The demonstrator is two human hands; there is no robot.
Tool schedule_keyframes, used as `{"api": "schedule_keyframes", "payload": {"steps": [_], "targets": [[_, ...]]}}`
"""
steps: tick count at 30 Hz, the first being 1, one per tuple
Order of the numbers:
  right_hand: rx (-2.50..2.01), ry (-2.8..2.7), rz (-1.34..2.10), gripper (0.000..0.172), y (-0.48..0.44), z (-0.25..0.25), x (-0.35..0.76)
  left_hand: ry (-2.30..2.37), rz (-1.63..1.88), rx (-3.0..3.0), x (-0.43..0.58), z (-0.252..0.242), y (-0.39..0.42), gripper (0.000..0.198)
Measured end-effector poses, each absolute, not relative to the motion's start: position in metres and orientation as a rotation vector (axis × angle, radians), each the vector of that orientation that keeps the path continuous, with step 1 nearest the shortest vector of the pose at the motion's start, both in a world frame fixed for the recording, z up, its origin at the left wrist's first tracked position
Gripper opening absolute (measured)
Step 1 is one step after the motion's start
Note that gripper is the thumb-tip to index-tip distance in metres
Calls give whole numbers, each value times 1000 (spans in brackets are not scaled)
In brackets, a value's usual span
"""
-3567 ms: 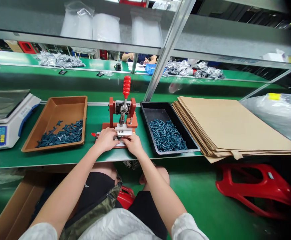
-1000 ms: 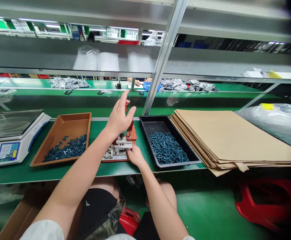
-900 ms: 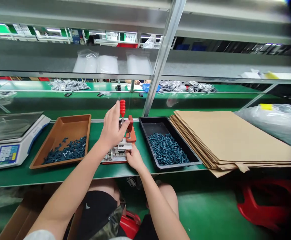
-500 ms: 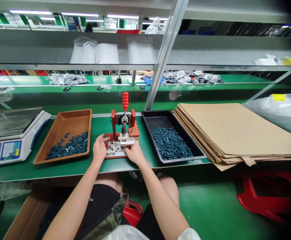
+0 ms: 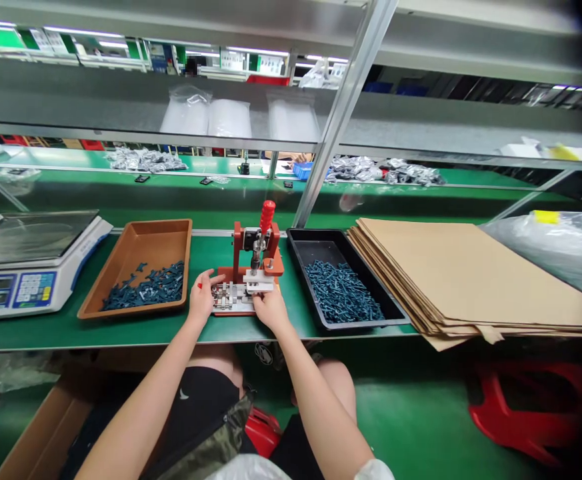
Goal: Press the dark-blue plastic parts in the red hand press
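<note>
1. The left hand (image 5: 201, 297) and the right hand (image 5: 271, 309) are apart but close together, both at the front of the bench press (image 5: 245, 248). Neither clearly closes around anything.
2. The left hand has its fingers spread over the left end of the steel jig (image 5: 228, 298); whether they touch it is hard to tell. The right hand curls down onto the jig's front, just right of the left hand, with its fingertips at the steel slide.
3. The press stands directly ahead of both hands, with its red handle (image 5: 267, 216) raised and tilted slightly right. The press looks unclamped for now, and no part can be made out in the jig.
4. Left of the left hand, a brown tray (image 5: 141, 247) holds a low heap of dark blue parts (image 5: 143, 290). Right of the right hand, a black tray (image 5: 321, 239) holds a larger heap of dark blue screw-like pieces (image 5: 343, 292).
5. Both heaps remain sizable, so plenty of parts are left on each side, but the pictures cannot show which are finished.
6. Further left lies a digital scale (image 5: 33, 290); further right, a stack of cardboard sheets (image 5: 451, 273).
</note>
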State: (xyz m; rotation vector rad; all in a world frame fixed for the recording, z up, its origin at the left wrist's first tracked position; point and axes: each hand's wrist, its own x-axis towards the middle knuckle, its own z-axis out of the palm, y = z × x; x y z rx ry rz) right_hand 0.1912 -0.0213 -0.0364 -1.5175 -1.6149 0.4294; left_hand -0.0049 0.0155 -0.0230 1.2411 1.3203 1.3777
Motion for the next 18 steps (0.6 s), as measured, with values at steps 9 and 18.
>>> {"api": "schedule_keyframes", "payload": {"steps": [9, 18], "targets": [[-1418, -1737, 539, 37, -11, -27, 201, 1441, 1333, 1508, -15, -49, -21, 57], [-1435, -1666, 349, 22, -61, -16, 202, 1316, 1204, 1383, -3, -44, -139, 65]]}}
